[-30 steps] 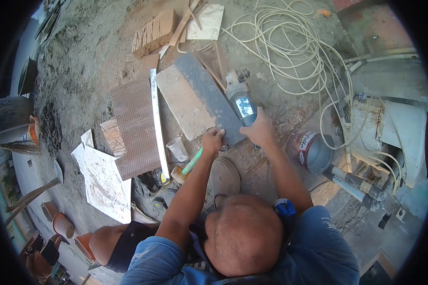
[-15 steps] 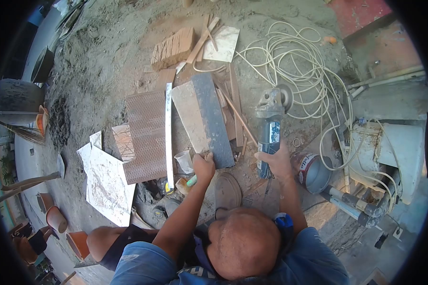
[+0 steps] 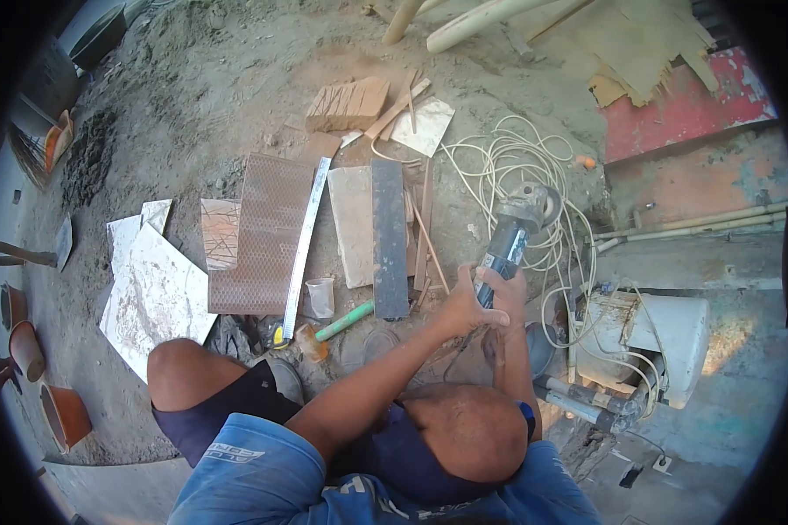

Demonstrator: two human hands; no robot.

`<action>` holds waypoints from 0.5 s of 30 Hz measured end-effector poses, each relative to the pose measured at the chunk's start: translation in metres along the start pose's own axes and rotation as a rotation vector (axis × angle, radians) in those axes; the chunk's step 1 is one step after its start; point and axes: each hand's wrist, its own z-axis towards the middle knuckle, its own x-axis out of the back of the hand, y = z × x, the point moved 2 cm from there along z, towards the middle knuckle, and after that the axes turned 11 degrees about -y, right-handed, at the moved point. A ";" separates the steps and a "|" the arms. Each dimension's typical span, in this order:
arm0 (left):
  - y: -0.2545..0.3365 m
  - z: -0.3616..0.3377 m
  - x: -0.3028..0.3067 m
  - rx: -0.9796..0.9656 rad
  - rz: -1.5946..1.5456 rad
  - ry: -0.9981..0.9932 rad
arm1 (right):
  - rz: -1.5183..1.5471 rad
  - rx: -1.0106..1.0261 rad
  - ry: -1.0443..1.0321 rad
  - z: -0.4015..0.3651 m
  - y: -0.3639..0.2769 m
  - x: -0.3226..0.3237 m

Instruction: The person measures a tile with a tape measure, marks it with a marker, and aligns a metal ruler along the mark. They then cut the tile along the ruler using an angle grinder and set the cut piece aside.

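My right hand (image 3: 506, 296) is wrapped round the body of an angle grinder (image 3: 508, 247), whose disc end points up and away to the right. Closed at the grinder's lower end is my left hand (image 3: 469, 308), pressed against the right one. To the left of the hands, a long dark grey tile strip (image 3: 390, 245) lies beside a beige tile piece (image 3: 350, 229). A metal straightedge (image 3: 307, 245) rests along the edge of a brown textured tile (image 3: 267, 210). Near my feet are a clear plastic cup (image 3: 321, 298) and a green-handled brush (image 3: 345, 321).
A pale cable coil (image 3: 534, 162) spreads behind the grinder. White tile pieces (image 3: 158, 297) lie at left, a tape measure (image 3: 278, 336) by my foot. A brown block (image 3: 348, 103) and wood offcuts stand farther off. At right sits a stained white container (image 3: 674, 332).
My left hand has left the dark tile strip and joined my right hand at the grinder. The grinder has tilted to the right. The view has shifted.
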 end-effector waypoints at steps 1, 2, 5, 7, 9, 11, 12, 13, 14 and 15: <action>0.001 0.003 -0.001 -0.049 -0.012 -0.023 | -0.026 0.018 0.048 0.001 -0.003 0.001; 0.000 0.003 0.002 -0.060 -0.018 -0.029 | -0.037 0.026 0.054 -0.001 -0.005 0.002; 0.011 0.005 0.004 -0.123 -0.072 -0.192 | -0.313 0.047 0.176 -0.016 -0.022 0.004; 0.023 0.002 0.003 -0.141 -0.406 -0.280 | 0.261 0.063 -0.087 -0.028 -0.032 0.000; 0.007 0.009 0.000 -0.161 -0.477 -0.372 | 0.442 0.057 -0.186 -0.024 -0.026 0.005; 0.017 -0.005 -0.006 -0.057 -0.879 -0.585 | 0.695 0.076 -0.275 -0.018 -0.021 0.003; 0.027 -0.014 -0.007 -0.056 -0.890 -0.592 | 0.687 0.074 -0.265 -0.021 -0.016 0.007; 0.033 -0.022 -0.008 0.001 -0.998 -0.579 | 0.689 0.096 -0.233 -0.023 -0.012 0.013; 0.036 -0.026 -0.008 0.059 -1.105 -0.564 | 0.692 0.118 -0.203 -0.025 -0.010 0.021; 0.037 -0.024 -0.007 0.064 -1.112 -0.568 | 0.689 0.115 -0.194 -0.027 -0.016 0.025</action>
